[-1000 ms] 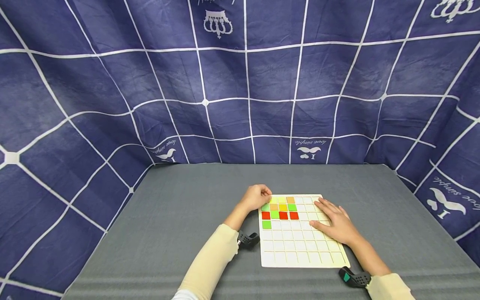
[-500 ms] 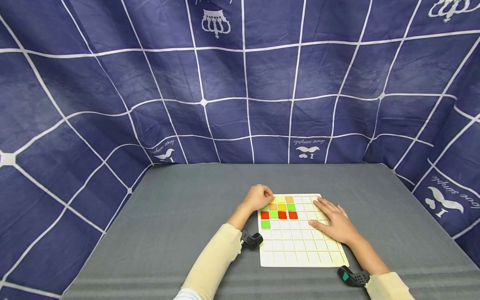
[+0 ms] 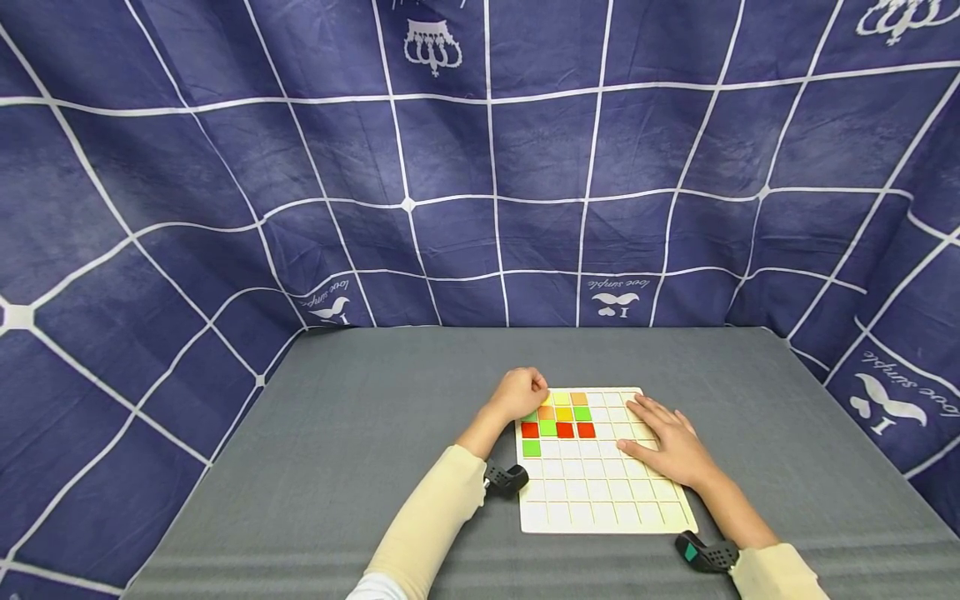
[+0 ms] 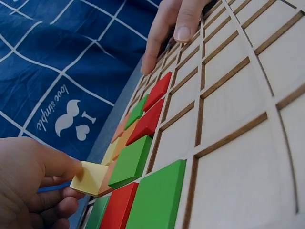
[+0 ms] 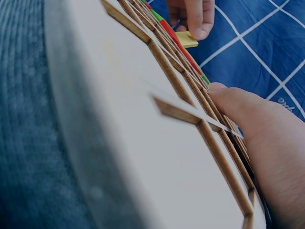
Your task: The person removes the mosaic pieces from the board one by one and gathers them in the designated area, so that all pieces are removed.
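Note:
A pale wooden board [image 3: 600, 492] with a grid of square recesses lies on the table. Coloured square tiles fill part of its far left area, among them a green tile [image 4: 157, 200], a red tile [image 4: 119, 205] and an orange tile [image 3: 579, 399]. At the far left corner my left hand [image 3: 517, 393] pinches a yellow tile [image 4: 89, 177] between thumb and fingers. That tile is tilted and stands up from the board in both wrist views. My right hand [image 3: 671, 446] rests on the board's right side with its fingers spread; its palm hides some squares there.
The grey table [image 3: 360, 467] extends around the board on all sides. A blue curtain [image 3: 540, 167] with white lines hangs behind the table and at both sides. Each wrist wears a black band; the right one [image 3: 705, 553] sits close to the board's near corner.
The left hand has shifted slightly right over the board's far left corner, still pinching the yellow tile. The right hand keeps its place on the board.

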